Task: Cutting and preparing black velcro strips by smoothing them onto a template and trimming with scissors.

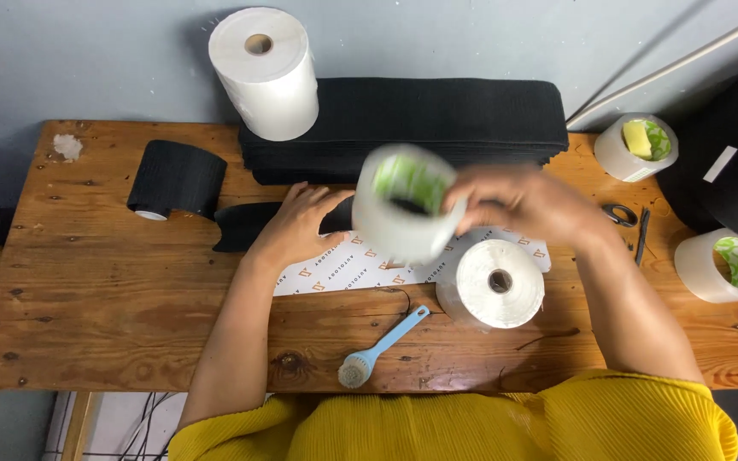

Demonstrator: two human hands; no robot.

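Head view, work surface: wooden table (87, 299), knotted and scuffed, seen from above.
Right hand (527, 201): centre right of the frame, blurred; fingers curled round the side of a tape roll (403, 213), apparently gripping it, though the blur hides the exact finger hold.
Tape roll: raised above the table at centre frame, clear and glossy, thick-walled ring with a green core; its open end faces up and left, so its axis tilts toward the camera.
Left hand (296, 226): just left of the tape roll, fingers spread flat, palm down on a black strip (245, 226) and the edge of a white printed sheet (360, 265); it holds nothing.
Key relation: the tape roll lies directly left of the right hand and between the two hands; the right hand carries it, the left is close beside but apart from it.
Lower centre: white roll (493, 286), fibrous, lying with its core upward; blue brush (377, 350) with pale bristles.
Upper frame: tall white paper roll (266, 72); stack of black material (412, 124); black ribbed roll (177, 179) at left.
Right edge: two more clear tape rolls; scissors (621, 213).
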